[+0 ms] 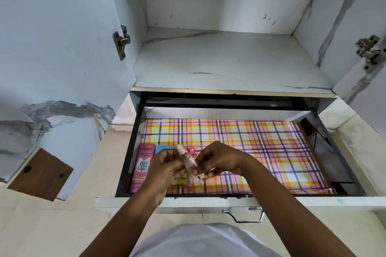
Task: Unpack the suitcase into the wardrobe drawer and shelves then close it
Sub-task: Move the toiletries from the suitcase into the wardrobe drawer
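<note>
Hands (188, 165) round slim pink tube (189, 159)

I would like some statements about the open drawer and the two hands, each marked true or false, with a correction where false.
1. The drawer is pulled open. True.
2. Both hands hold the small pink tube. True: the left hand and right hand pinch it over the drawer.
3. The pink Pond's box lies at the drawer's right end. False: it lies at the left end.
4. The drawer liner is plain white. False: it is checked in pink, yellow and purple.
5. Folded clothes lie on the shelf above. False: none show there.
</note>
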